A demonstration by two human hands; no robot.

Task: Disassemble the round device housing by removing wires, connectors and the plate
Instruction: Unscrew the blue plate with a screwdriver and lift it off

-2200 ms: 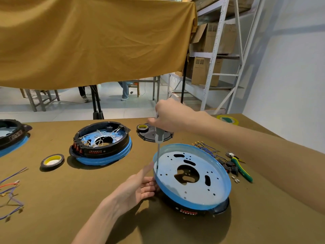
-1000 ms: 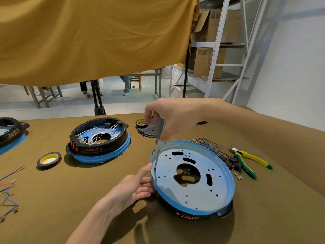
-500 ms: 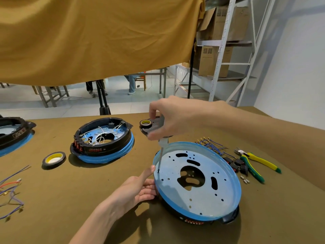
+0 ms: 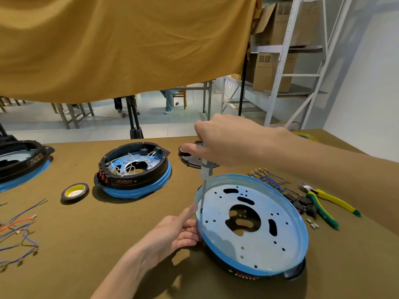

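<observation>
Writing: red marks on the housing [image 4: 246, 275] rim, unreadable.
Right hand [image 4: 224, 141]: grips upright screwdriver [image 4: 205, 169], tip on plate [image 4: 254, 225].
Left hand [image 4: 172, 231]: fingers curled on plate's edge.

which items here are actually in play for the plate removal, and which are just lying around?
In play: right hand, screwdriver, plate, left hand.
Lying about: second housing, tape roll, pliers, loose wires.
</observation>
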